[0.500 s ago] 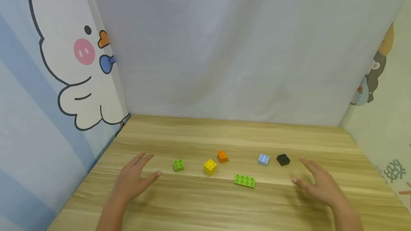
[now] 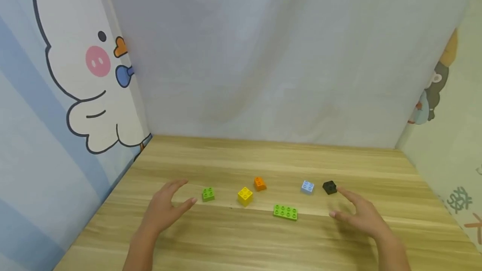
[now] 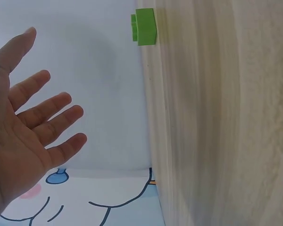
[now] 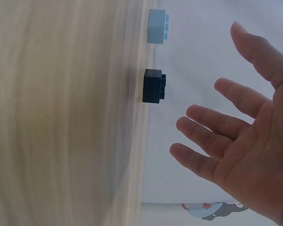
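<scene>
**Both hands close in on the end bricks**

Your left hand (image 2: 163,209) has slid in from the left edge of the bench (image 2: 241,158) since half a second ago and now sits just beside the small green brick (image 2: 208,194), fingers (image 3: 52,113) spread and straight, holding nothing. Your right hand (image 2: 359,216) has moved in too: its forefinger now reaches right up to the black brick (image 2: 329,187), fingers likewise spread and empty. From the head view you cannot tell for sure whether that fingertip touches the black brick or stops just short; the right wrist view shows a gap between hand and brick, so it is probably still apart.

The bricks themselves have not shifted. They lie in a loose row across the middle of the bench: small green brick at the left, then the yellow brick (image 2: 245,195), the orange brick (image 2: 260,183) just behind it, the long green brick (image 2: 285,212) nearer the front edge, the light blue brick (image 2: 307,187), and the black brick at the right.

Judging by the approach, you are about to take the two end bricks, one in each hand.
</scene>
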`<move>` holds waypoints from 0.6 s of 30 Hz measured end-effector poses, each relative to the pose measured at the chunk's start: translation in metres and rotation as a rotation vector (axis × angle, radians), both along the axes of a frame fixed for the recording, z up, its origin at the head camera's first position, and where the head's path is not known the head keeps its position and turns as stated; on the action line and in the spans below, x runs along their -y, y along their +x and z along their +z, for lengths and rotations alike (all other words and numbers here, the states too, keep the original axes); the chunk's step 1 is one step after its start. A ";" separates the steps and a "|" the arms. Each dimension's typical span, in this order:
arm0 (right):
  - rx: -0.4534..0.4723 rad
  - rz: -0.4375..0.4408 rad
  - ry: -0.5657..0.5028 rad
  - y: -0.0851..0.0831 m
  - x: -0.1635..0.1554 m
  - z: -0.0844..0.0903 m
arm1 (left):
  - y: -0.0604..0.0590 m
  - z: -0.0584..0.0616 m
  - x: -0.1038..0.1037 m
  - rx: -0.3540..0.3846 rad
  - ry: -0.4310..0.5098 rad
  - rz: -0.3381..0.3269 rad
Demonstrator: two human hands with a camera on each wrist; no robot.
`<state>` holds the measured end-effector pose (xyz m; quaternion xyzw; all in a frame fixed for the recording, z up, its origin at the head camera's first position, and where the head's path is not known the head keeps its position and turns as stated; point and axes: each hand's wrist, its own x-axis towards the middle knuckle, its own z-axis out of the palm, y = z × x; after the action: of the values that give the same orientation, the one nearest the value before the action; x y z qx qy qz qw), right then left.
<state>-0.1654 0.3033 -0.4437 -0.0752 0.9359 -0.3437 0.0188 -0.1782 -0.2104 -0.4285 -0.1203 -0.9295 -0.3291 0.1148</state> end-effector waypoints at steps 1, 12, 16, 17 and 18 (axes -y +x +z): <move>0.003 0.006 -0.002 -0.001 0.001 0.000 | 0.001 0.000 0.000 0.010 0.011 0.004; 0.055 0.000 -0.042 -0.006 0.017 0.001 | -0.001 0.000 -0.012 0.070 0.127 0.014; 0.057 0.017 -0.084 -0.006 0.021 0.000 | -0.003 -0.004 -0.022 0.100 0.175 -0.003; 0.059 0.023 -0.093 -0.006 0.022 0.000 | -0.004 -0.006 -0.025 0.104 0.188 -0.006; 0.059 0.031 -0.097 -0.007 0.023 0.000 | -0.004 -0.007 -0.027 0.108 0.201 -0.008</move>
<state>-0.1724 0.2803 -0.4438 -0.0804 0.9158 -0.3905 0.0480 -0.1824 -0.1836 -0.4356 -0.0940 -0.8963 -0.4270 0.0746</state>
